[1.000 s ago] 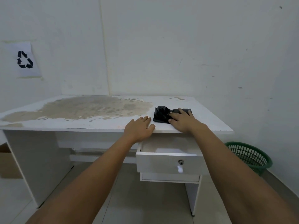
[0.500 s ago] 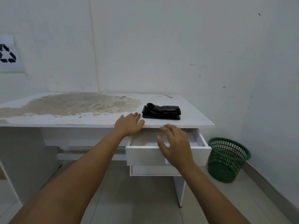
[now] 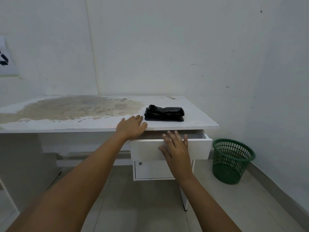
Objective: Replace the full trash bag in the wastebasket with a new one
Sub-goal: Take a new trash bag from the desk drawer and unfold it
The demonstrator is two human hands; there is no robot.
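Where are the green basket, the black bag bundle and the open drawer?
green basket (image 3: 232,166): head view, its mesh wall.
black bag bundle (image 3: 164,113): head view, its top middle.
open drawer (image 3: 147,149): head view, its white front.

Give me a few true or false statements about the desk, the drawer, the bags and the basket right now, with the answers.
1. The black bags lie on the desk. True.
2. The right hand grips the bags. False: it lies with straight fingers against the drawer front.
3. The drawer is partly open. True.
4. The green basket stands on the desk. False: it stands on the floor, to the right of the desk.
5. The left hand rests on the desk's front edge. True.
6. A full bag sits in the basket. False: no bag shows in it.
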